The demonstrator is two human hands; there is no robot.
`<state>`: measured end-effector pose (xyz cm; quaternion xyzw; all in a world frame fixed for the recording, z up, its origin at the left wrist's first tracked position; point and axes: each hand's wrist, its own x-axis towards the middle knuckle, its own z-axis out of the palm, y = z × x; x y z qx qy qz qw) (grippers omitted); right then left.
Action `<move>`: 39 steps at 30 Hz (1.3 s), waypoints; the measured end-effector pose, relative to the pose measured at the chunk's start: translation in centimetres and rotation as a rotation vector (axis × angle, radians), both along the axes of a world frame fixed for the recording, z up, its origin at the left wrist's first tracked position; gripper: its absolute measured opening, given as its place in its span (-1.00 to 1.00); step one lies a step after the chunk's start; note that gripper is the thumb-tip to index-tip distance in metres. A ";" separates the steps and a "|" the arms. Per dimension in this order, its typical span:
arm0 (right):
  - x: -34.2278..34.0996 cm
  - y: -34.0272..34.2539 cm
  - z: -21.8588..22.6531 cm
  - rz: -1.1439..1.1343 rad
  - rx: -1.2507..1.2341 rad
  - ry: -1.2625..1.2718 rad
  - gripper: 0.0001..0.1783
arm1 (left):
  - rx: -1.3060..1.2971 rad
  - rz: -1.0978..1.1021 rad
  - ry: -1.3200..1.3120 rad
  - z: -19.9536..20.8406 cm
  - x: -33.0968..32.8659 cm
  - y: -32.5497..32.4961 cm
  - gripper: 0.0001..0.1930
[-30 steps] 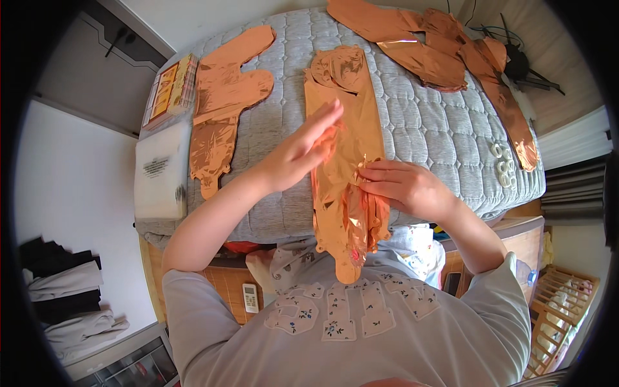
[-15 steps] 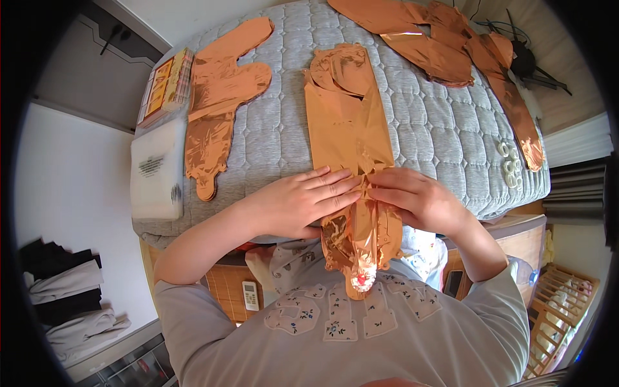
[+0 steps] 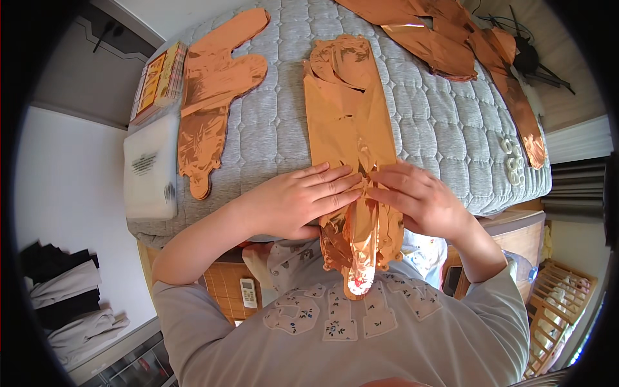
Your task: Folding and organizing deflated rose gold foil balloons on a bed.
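A flat, uninflated copper-coloured foil balloon [image 3: 348, 138] lies lengthwise in front of me, its near end hanging over the mattress edge against my shirt. Its sides are folded inward, with a crease down the middle of the near part. My left hand [image 3: 300, 201] rests flat on it from the left, fingers stretched out. From the right, my right hand [image 3: 422, 198] lays its slightly bent, parted fingers on the foil. The fingertips of both hands almost meet at the central crease; the right thumb is hidden.
More flat foil balloons lie on the grey quilted mattress [image 3: 258, 142]: a stack [image 3: 213, 97] at left, others [image 3: 445, 51] at far right. A clear plastic packet [image 3: 151, 171] and patterned packs [image 3: 158, 84] sit at the left edge. Several white rings [image 3: 512, 161] lie at right.
My right fingers have straightened and spread a little on the foil. My left hand stays flat almost in place. The view has shifted slightly.
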<state>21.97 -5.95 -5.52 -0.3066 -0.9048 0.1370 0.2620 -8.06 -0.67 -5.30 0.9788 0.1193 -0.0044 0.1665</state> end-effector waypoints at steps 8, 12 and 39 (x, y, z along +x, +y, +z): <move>0.1 0.2 -0.7 0.104 -0.050 0.022 -0.51 | -0.065 0.027 -0.046 -0.5 -0.1 0.0 -0.11; 0.0 0.5 -0.7 0.015 -0.239 0.192 -0.66 | -0.224 0.087 -0.133 -0.1 0.2 0.7 -0.29; -3.5 3.5 -0.3 -0.594 -0.786 0.429 -0.74 | -0.442 0.989 -0.627 -0.9 2.0 -2.7 -0.17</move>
